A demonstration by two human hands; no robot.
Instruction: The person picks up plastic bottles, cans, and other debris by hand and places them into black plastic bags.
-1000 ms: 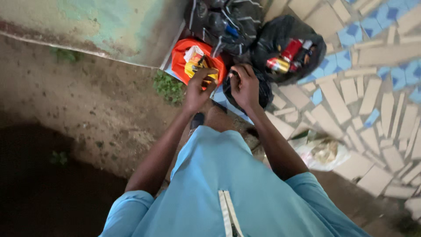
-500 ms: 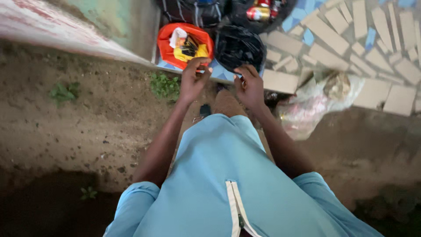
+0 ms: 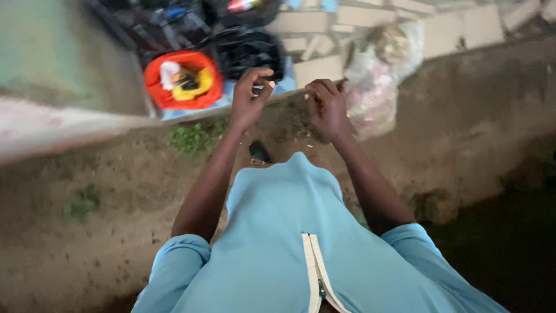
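Both of my hands are raised in front of my chest, over the dirt ground (image 3: 104, 191) beside a tiled ledge (image 3: 324, 66). My left hand (image 3: 250, 95) has its fingers curled, with thumb and forefinger pinched close together near the tips; something tiny may sit between them, but the blur keeps me from telling what, if anything, it holds. My right hand (image 3: 328, 107) is loosely curled too, fingers bent inward and narrow, and I cannot tell whether it grips anything. Just beyond my left hand lies a black plastic bag (image 3: 250, 51) on the ledge, and beside that an orange bag (image 3: 182, 87) lies open, showing yellow and white items inside. Near my right hand a clear plastic bag (image 3: 379, 81) of crumpled rubbish slumps over the ledge edge onto the dirt. A small patch of green weeds (image 3: 194, 139) grows at the foot of the ledge. My light blue shirt (image 3: 289, 232) fills the lower view.
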